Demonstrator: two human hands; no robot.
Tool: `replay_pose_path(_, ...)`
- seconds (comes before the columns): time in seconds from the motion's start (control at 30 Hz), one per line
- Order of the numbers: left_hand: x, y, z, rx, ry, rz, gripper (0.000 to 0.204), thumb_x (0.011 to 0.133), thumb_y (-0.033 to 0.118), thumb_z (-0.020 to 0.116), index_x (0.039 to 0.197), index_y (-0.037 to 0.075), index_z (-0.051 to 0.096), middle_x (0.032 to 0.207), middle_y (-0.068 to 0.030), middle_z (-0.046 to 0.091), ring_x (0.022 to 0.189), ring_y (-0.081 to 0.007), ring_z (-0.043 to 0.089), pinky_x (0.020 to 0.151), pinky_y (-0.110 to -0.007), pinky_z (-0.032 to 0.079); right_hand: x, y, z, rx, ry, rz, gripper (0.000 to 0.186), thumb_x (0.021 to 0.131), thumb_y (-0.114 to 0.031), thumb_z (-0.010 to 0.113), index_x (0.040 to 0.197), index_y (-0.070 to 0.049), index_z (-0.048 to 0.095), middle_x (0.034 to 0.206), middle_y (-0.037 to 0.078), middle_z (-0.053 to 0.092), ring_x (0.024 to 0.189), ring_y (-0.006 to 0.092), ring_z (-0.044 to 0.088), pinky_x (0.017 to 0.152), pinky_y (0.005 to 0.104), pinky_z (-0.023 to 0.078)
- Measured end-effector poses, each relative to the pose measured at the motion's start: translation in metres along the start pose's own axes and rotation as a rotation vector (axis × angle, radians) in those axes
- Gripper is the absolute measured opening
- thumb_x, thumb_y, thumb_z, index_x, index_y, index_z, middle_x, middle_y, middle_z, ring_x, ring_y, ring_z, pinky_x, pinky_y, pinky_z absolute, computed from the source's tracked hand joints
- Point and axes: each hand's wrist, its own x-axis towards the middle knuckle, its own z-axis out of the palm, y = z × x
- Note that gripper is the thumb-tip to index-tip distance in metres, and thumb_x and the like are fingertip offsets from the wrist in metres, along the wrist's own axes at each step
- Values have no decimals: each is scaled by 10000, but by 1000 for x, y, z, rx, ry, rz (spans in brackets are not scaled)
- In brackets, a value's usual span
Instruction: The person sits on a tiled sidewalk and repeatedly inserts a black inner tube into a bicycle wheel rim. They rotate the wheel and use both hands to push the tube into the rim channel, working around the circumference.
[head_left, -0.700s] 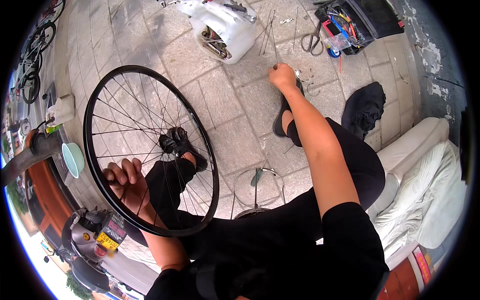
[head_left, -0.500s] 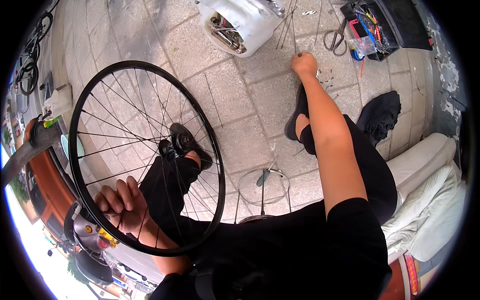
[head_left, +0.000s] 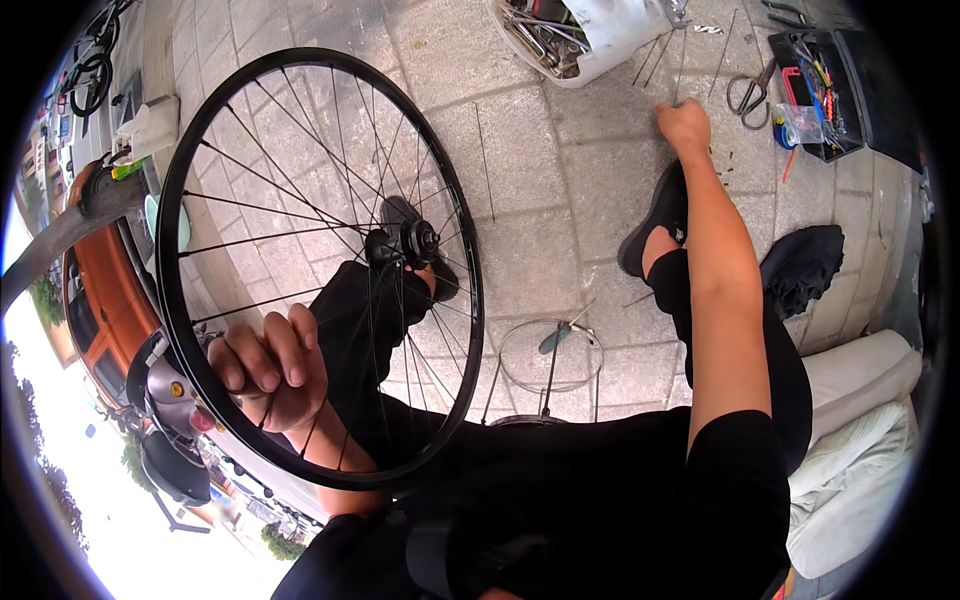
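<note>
A black spoked bicycle wheel [head_left: 466, 370] is held up on the left, its hub [head_left: 418, 240] in front of my left leg. My left hand [head_left: 270, 370] is closed on the lower-left part of the rim, fingers curled at the spokes. My right hand [head_left: 685, 125] reaches down past my right shoe [head_left: 648, 225], closed in a pinch at the end of a thin spoke [head_left: 681, 67] that runs up from the fingertips. Loose spokes [head_left: 652, 60] and several small dark pieces lie nearby on the paving.
White tool-filled container [head_left: 620, 55], scissors [head_left: 748, 95], black toolbox [head_left: 870, 95] and dark cloth [head_left: 800, 265] lie ahead. A wire stand [head_left: 550, 385] is below, a pale cushion [head_left: 850, 390] right. A scooter [head_left: 175, 390], orange car [head_left: 95, 300] and bikes [head_left: 95, 70] are left.
The view has swung, so the ground items now sit higher and farther right. The wheel appears higher, still in my left hand. My right hand stays closed, reaching toward the spokes.
</note>
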Motion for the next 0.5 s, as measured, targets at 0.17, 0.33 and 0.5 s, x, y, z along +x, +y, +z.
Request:
replay_pose_path(0.17, -7, -1, -1, -3, -74, 10, 92, 1036, 276, 648, 1084, 198, 640, 825, 48, 542, 708, -146, 512, 834, -416, 385, -65, 11, -2, 847, -101, 156, 328, 950, -132, 651, 1147, 129, 672, 820, 135, 691, 599, 165, 643, 529, 310, 558)
replay_pose_path(0.33, -18, -12, -14, -80, -128, 64, 173, 1040, 292, 630, 1165, 173, 628, 878, 32, 529, 783, -168, 503, 908, -446, 414, -144, 20, -21, 1125, -175, 451, 255, 935, -169, 667, 982, 81, 659, 754, 138, 652, 559, 215, 612, 504, 354, 540)
replay_pose_path(0.5, -41, -19, -5, -187, -170, 81, 268, 1058, 335, 589, 1186, 99, 608, 926, -38, 553, 880, -222, 570, 942, -449, 456, -247, -10, -74, 1362, -225, 268, 181, 938, -170, 648, 889, 3, 627, 722, 57, 584, 586, 142, 577, 514, 320, 531)
